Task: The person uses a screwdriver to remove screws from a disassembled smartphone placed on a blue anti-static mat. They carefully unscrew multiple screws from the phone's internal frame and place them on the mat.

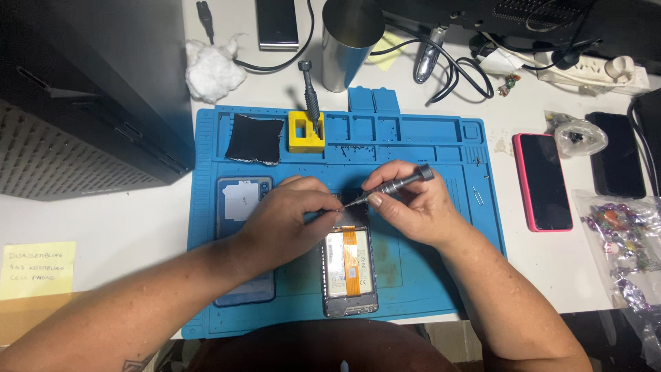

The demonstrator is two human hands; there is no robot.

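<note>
An opened phone (350, 272) lies on the blue repair mat (427, 151), its battery and an orange flex cable exposed. My left hand (286, 224) rests on the phone's upper left part, fingers pinched near the top edge. My right hand (413, 207) holds a grey precision screwdriver (396, 184), with its tip pointing left and down onto the phone's top end, close to my left fingertips. The phone's top end is mostly hidden by both hands.
The removed blue back cover (241, 207) lies left of the phone. On the mat's far side are a black cloth (255, 138) and a yellow block (305, 132) with a second screwdriver (310, 96). A pink-edged phone (542, 180), black phone (618, 155), metal cup (348, 41), cotton wad (212, 69) surround it.
</note>
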